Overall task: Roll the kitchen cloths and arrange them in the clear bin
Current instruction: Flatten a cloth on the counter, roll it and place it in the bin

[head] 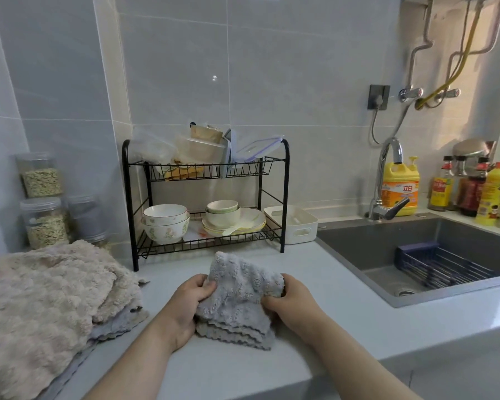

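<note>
- The left hand (189,304) grips the left side of a gray cloth (240,295), with its fingers curled into the fabric.
- The right hand (292,301) pinches the cloth's right edge between its thumb and bent fingers.
- The cloth is bunched and folded between both hands, low over the front of the counter (344,284).
- A pile of beige cloths (46,301) lies on the counter to the left, with a gray one beneath it.
- A dish rack (285,197) stands behind, and a sink (445,235) is to the right.
</note>
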`<state>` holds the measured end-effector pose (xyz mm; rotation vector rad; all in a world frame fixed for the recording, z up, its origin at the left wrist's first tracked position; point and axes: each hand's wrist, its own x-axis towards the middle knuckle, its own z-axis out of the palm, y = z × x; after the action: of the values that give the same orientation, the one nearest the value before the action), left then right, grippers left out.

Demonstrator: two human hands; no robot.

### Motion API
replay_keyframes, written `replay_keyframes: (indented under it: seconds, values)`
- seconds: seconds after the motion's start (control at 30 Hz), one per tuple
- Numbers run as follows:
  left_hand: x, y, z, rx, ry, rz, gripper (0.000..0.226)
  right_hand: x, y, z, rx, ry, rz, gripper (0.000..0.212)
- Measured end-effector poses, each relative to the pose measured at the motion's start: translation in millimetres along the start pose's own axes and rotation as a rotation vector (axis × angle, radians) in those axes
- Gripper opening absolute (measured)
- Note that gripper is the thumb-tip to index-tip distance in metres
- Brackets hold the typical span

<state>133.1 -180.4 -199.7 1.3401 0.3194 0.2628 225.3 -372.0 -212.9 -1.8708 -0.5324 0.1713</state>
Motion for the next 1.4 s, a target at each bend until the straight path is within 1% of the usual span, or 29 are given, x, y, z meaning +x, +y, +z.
replay_keyframes:
  seconds: [0.07, 0.17, 0.23, 0.27, 0.3, 0.37, 0.43, 0.47, 0.53, 0.57, 0.6, 0.67, 0.7, 0.8, 0.83, 0.93, 1.03, 1.1, 1.2, 1.27, 1.33, 1.37, 1.4]
  values:
    - [1, -2, 0, 0.086, 0.023, 0.022, 0.008, 1, 4, -3, 0.130, 0.031, 0.026, 0.026]
    - [5, -6, -1, 0.243, 0.046, 0.081, 0.005, 2, 2, -9, 0.460, 0.033, 0.096, 0.024]
    - [7, -8, 2, 0.316, 0.052, 0.112, 0.003, 1, 2, -14, 0.562, 0.021, 0.094, 0.022]
    - [7, -8, 4, 0.310, 0.059, 0.117, 0.004, 0, 2, -15, 0.586, 0.002, 0.088, 0.023]
    - [7, -9, 5, 0.284, 0.064, 0.117, 0.005, -1, 2, -15, 0.571, -0.022, 0.081, 0.022]
    - [5, -7, 6, 0.199, 0.073, 0.113, 0.004, -2, 2, -13, 0.454, -0.063, 0.065, 0.017]
    - [6, -5, 4, 0.118, 0.072, 0.116, 0.005, -1, 0, -10, 0.340, -0.040, 0.069, 0.010]
    - [7, -3, 3, 0.102, 0.059, 0.121, 0.008, 0, 0, -9, 0.324, -0.009, 0.070, 0.010]
    - [6, -2, 2, 0.108, 0.020, 0.124, 0.010, 2, 0, -11, 0.381, 0.044, 0.096, 0.012]
    - [5, -2, 2, 0.126, 0.007, 0.123, 0.009, 2, -1, -12, 0.433, 0.047, 0.107, 0.011]
    - [4, -3, 3, 0.142, 0.004, 0.124, 0.008, 1, 0, -13, 0.474, 0.035, 0.109, 0.015]
    - [4, -3, 4, 0.131, 0.011, 0.119, 0.009, -1, -1, -14, 0.483, -0.021, 0.110, 0.035]
    - [5, -4, 3, 0.103, 0.016, 0.112, 0.011, -1, -1, -14, 0.471, -0.040, 0.097, 0.037]
    - [8, -4, -1, 0.063, 0.007, 0.077, 0.013, -2, -2, -12, 0.438, -0.024, 0.064, 0.016]
    - [8, -3, -1, 0.071, -0.003, 0.066, 0.014, -2, -1, -12, 0.451, -0.015, 0.058, 0.016]
    - [6, -2, 2, 0.098, -0.025, 0.077, 0.024, -1, 2, -11, 0.487, -0.032, 0.013, 0.025]
    - [6, -1, 1, 0.062, -0.051, 0.081, 0.035, -3, 0, -12, 0.514, -0.041, -0.015, 0.035]
    - [7, -2, 0, 0.034, -0.032, 0.080, 0.033, -6, -5, -13, 0.553, -0.052, -0.018, 0.038]
    - [8, -4, 0, 0.052, 0.025, 0.075, 0.028, -5, -5, -12, 0.535, -0.017, 0.047, 0.041]
    - [6, -4, 0, 0.006, 0.032, 0.075, 0.028, -3, -2, -13, 0.505, -0.024, 0.075, 0.030]
    - [6, -6, 0, -0.002, 0.035, 0.121, 0.021, -4, -4, -13, 0.527, -0.027, 0.081, 0.010]
    - [7, -8, -1, 0.093, 0.036, 0.193, 0.020, -3, -3, -12, 0.507, 0.017, 0.053, 0.009]
    - [8, -11, -2, 0.240, 0.052, 0.281, 0.023, -2, 0, -11, 0.428, 0.086, -0.011, 0.015]
